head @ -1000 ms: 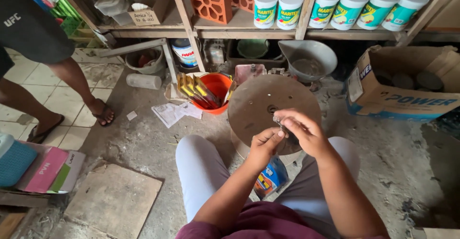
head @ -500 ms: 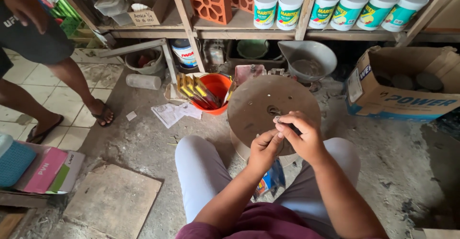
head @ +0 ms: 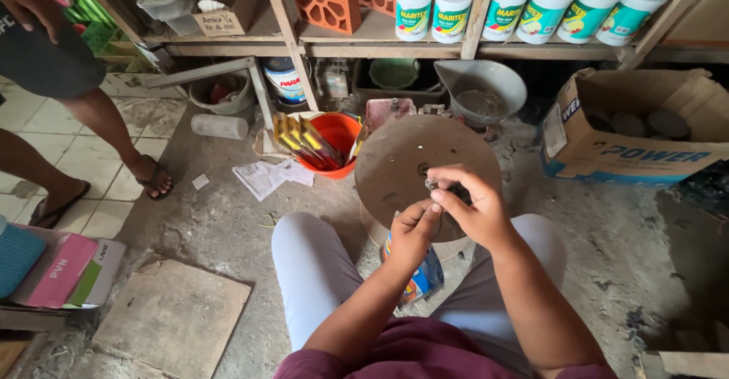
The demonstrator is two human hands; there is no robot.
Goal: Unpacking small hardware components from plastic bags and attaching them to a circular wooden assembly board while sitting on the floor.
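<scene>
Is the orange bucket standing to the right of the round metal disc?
No, the orange bucket stands to the left of the round metal disc, with yellow-handled tools in it.

Both arms reach forward over the knees. The left hand (head: 414,231) and right hand (head: 472,206) touch, fingers pinched together.
</scene>
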